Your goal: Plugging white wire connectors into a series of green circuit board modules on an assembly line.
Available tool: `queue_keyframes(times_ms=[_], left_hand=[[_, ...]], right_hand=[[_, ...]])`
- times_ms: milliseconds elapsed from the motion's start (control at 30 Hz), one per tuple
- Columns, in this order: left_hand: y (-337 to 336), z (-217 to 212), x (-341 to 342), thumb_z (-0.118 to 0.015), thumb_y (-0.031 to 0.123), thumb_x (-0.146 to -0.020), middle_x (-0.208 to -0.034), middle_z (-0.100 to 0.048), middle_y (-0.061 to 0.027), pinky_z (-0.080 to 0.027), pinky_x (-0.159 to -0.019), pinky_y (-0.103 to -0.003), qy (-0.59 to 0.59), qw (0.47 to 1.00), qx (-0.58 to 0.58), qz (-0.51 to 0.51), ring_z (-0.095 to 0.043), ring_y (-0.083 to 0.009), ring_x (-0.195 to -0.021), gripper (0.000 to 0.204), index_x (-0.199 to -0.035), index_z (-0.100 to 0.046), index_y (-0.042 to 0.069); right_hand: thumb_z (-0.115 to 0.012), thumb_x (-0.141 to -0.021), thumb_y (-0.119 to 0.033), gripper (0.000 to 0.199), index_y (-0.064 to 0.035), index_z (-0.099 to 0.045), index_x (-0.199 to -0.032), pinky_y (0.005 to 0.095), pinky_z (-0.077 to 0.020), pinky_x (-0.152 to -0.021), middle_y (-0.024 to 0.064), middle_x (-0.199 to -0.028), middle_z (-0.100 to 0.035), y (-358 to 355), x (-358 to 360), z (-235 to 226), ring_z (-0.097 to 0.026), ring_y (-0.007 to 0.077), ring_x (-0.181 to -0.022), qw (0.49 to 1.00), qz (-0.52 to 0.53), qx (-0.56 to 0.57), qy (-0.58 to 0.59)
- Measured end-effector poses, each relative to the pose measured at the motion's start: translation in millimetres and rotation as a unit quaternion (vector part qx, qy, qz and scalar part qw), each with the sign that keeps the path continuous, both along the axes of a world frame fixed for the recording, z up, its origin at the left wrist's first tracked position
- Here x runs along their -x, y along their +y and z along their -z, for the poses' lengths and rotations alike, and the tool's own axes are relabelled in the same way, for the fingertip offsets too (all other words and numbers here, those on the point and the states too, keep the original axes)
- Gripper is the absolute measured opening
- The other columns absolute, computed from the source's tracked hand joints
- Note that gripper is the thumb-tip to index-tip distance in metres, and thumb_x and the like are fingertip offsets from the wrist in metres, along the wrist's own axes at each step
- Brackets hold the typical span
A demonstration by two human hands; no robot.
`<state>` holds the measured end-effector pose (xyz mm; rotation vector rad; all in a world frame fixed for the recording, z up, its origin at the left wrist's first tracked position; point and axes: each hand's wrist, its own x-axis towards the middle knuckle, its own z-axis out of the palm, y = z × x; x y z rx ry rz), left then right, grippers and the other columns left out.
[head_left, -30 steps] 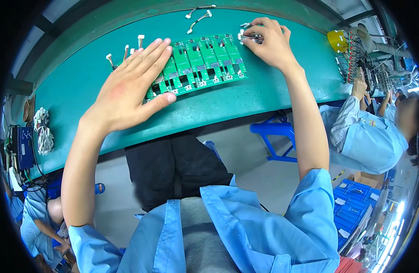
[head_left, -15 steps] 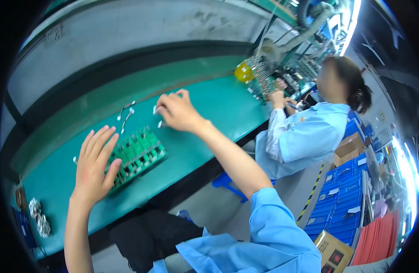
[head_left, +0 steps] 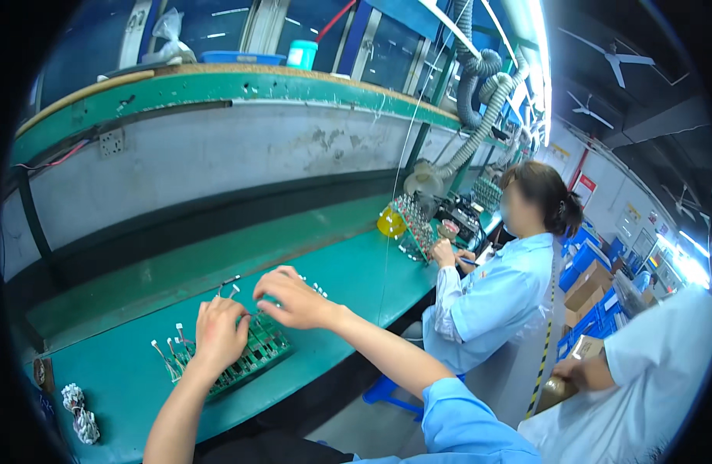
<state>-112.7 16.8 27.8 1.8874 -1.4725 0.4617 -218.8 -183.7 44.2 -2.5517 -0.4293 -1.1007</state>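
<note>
A green circuit board panel (head_left: pixel 265 340) with dark parts in rows lies on the green worktable, below my hands. My left hand (head_left: pixel 219 332) rests over its far side, fingers curled down and closed; whatever they grip is hidden. To the right, my right hand (head_left: pixel 298 300) hovers over the panel's far right corner. Its fingers are curved, with a gap between thumb and forefinger and nothing visible between them. Short cables (head_left: pixel 174 349) with white plugs stand up from the panel's left end. Another short cable (head_left: pixel 233 290) shows just beyond my left hand.
A bundle of white cables (head_left: pixel 81 415) lies at the table's left end. To the right, a co-worker (head_left: pixel 487 271) in light blue handles a populated board (head_left: pixel 415 224) beside a yellow round object (head_left: pixel 391 222). Another person's arm (head_left: pixel 596 374) enters lower right. A shelf (head_left: pixel 240 97) spans the wall.
My left hand has gone from spread fingers to curled ones and moved right over the panel. My right hand has come closer to it. The view has tilted up, and another person appears at right.
</note>
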Motion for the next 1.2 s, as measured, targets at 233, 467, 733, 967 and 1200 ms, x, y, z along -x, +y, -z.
queue_keyframes(times_ms=[233, 467, 733, 967, 1200], left_hand=[[35, 1, -7, -0.068, 0.008, -0.085, -0.088, -0.065, -0.0094, -0.047, -0.079, -0.037, 0.219, 0.975, 0.018, -0.010, -0.057, -0.0259, -0.082, 0.006, -0.089, -0.071, 0.005], [77, 20, -6, -0.067, 0.011, -0.088, -0.090, -0.068, -0.0083, -0.048, -0.080, -0.037, 0.219, 0.975, 0.013, -0.031, -0.060, -0.0261, -0.082, 0.007, -0.089, -0.069, 0.005], [106, 19, -10, -0.069, 0.013, -0.088, -0.107, -0.063, -0.0054, -0.041, -0.099, -0.037, 0.175, 0.982, -0.009, -0.076, -0.055, -0.0252, -0.102, 0.011, -0.093, -0.072, 0.004], [96, 21, -2, -0.071, 0.016, -0.090, -0.109, -0.060, -0.0045, -0.035, -0.102, -0.037, 0.096, 0.982, -0.118, -0.108, -0.053, -0.0217, -0.110, 0.014, -0.089, -0.073, 0.003], [85, 21, -3, -0.070, 0.019, -0.091, -0.109, -0.060, -0.0016, -0.030, -0.099, -0.036, 0.099, 0.976, -0.159, -0.115, -0.052, -0.0187, -0.106, 0.015, -0.089, -0.072, 0.004]], right_hand=[[-0.065, -0.090, -0.021, 0.013, -0.0111, -0.072, -0.095, 0.0430, -0.0365, -0.100, 0.0065, -0.101, -0.063, -51, 11, 63, -0.056, 0.0249, -0.095, 0.967, 0.199, -0.033, 0.153], [-0.061, -0.084, -0.017, 0.009, -0.0123, -0.069, -0.083, 0.0507, -0.0416, -0.089, 0.0109, -0.093, -0.066, -30, 0, 83, -0.060, 0.0329, -0.089, 0.938, 0.287, 0.141, 0.133], [-0.066, -0.089, -0.019, 0.015, -0.0120, -0.067, -0.102, 0.0451, -0.0376, -0.097, 0.0043, -0.098, -0.066, -39, 1, 92, -0.060, 0.0252, -0.094, 0.959, 0.238, 0.124, 0.089], [-0.067, -0.091, -0.019, 0.017, -0.0131, -0.071, -0.106, 0.0399, -0.0318, -0.101, -0.0012, -0.101, -0.068, -41, 28, 96, -0.059, 0.0188, -0.093, 0.969, 0.209, 0.038, 0.127], [-0.066, -0.093, -0.018, 0.015, -0.0137, -0.074, -0.105, 0.0393, -0.0291, -0.104, -0.0037, -0.097, -0.068, -56, 36, 106, -0.058, 0.0150, -0.087, 0.980, 0.170, 0.013, 0.102]])
